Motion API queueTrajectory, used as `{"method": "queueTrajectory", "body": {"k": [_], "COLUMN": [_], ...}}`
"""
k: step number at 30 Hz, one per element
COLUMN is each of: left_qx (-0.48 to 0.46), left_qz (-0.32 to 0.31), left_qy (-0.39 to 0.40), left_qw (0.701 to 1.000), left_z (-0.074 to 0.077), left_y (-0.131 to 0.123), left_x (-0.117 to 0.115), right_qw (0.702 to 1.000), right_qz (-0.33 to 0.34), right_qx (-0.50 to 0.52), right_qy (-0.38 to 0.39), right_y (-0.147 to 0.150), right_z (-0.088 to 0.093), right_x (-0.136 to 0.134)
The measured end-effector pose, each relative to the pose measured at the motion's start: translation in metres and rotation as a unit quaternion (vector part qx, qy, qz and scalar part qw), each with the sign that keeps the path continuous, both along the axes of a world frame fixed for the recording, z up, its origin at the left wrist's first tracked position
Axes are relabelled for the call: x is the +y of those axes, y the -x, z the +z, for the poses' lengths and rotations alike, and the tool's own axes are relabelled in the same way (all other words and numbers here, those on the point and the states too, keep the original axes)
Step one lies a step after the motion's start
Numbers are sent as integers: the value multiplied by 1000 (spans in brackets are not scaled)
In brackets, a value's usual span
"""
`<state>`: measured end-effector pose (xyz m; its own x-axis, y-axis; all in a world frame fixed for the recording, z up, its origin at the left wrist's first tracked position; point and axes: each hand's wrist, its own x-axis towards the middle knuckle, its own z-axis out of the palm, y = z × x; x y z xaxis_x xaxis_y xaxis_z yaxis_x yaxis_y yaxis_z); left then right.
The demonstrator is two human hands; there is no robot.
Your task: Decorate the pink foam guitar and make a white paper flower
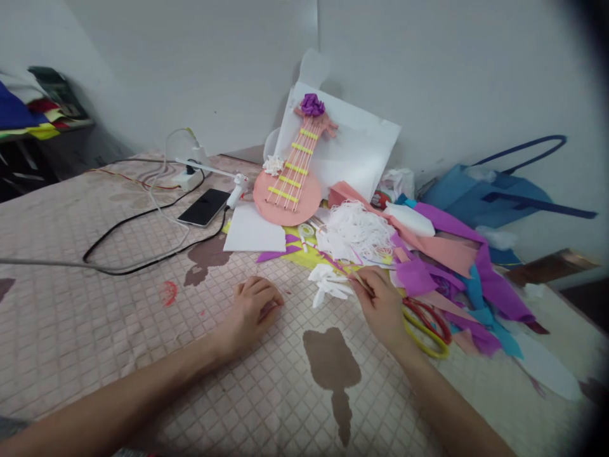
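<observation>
My right hand point(379, 304) is pinched around a thin stick-like piece, with a white paper flower point(328, 284) at its fingertips. Left of it, my left hand point(255, 311) rests on the patterned tablecloth point(157, 362), its fingers curled loosely inward; what they hold, if anything, is hidden. Behind the hands a pink paper guitar point(288, 195) with yellow bars, pale strings and a purple flower leans on a white board point(354, 143). A heap of white string point(356, 231) lies just beyond my right hand.
Red-handled and yellow-handled scissors point(431, 327) lie right of my right hand, beside purple, pink and blue scraps point(423, 276). A white glue gun point(236, 190), phone point(204, 207), cables and power strip point(190, 179) are at the back left. A blue bag point(490, 193) stands at right.
</observation>
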<state>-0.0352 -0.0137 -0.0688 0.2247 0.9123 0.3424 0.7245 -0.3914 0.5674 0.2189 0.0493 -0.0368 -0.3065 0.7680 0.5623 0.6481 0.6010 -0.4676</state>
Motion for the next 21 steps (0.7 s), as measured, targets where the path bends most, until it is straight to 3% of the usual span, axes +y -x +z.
{"method": "queueTrajectory", "body": {"k": [6,11,14,17,21], "left_qx": [-15,-23,-34,-206,-291], "left_qz": [-12,-1,31,117,203], "left_qy": [13,-28,-43,5,33], "left_qw": [1000,999,998,972,934], "left_z": [-1,11,20,22,16], "left_y": [-2,-1,5,17,36], "left_x": [2,23,50,88,140], "right_qw": [998,994,992,991,989], "right_qz": [9,33,49,49,11], "right_qx": [23,23,15,10,30], "right_qy": [56,97,116,126,146], "right_y": [3,9,10,7,9], "right_z": [-15,-31,-37,-36,-11], "right_x": [0,0,-2,-4,17]}}
